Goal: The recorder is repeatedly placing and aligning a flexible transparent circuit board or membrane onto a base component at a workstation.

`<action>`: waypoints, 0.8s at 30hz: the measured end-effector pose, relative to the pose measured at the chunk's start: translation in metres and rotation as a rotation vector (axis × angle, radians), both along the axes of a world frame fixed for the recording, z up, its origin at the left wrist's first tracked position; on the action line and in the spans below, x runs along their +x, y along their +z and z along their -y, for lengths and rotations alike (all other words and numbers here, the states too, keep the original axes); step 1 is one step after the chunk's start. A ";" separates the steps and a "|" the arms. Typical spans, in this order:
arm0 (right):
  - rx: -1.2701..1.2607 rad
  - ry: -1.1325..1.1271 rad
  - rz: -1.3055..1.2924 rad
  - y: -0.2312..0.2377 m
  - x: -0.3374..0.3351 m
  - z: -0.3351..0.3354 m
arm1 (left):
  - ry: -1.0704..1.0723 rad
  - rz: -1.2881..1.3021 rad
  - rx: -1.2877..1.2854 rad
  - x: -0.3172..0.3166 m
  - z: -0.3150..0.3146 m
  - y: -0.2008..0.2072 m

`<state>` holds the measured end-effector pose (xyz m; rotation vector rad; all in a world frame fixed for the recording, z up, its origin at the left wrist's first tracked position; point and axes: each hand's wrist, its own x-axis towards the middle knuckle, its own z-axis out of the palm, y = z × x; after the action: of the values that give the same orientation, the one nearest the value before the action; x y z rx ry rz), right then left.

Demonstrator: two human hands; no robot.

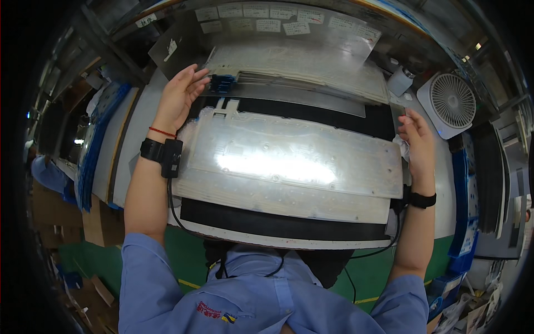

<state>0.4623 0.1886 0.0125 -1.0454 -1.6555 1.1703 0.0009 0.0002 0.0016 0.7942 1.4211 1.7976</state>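
Observation:
A stack of clear, milky keyboard-shaped plastic film sheets [278, 150] lies across the black mat [261, 229] before me, with glare on its middle. Beyond it, a second stack of such sheets [300, 67] has dark blue tails [223, 83] at its left end. My left hand [181, 94] is open beside those tails, fingers stretched; I cannot tell whether the fingertips touch them. At the right end of the near stack, my right hand [417, 136] has its fingers curled around a crumpled white wipe [401, 147]. Part of the wipe is hidden by the hand.
A white fan [449, 104] and a white bottle [400, 80] stand at the far right. A clear upright panel with paper notes [268, 25] rises behind the sheets. Blue trays [466, 195] flank the right side, and blue-edged stacks [103, 142] the left. Cables run from both wrists.

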 end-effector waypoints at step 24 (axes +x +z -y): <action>0.211 0.182 0.037 0.000 -0.003 0.009 | -0.171 -0.016 -0.108 0.008 0.002 0.006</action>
<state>0.4590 0.1792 0.0124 -0.8016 -1.8893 1.0674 0.0084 -0.0022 0.0076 0.8486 1.4030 1.5754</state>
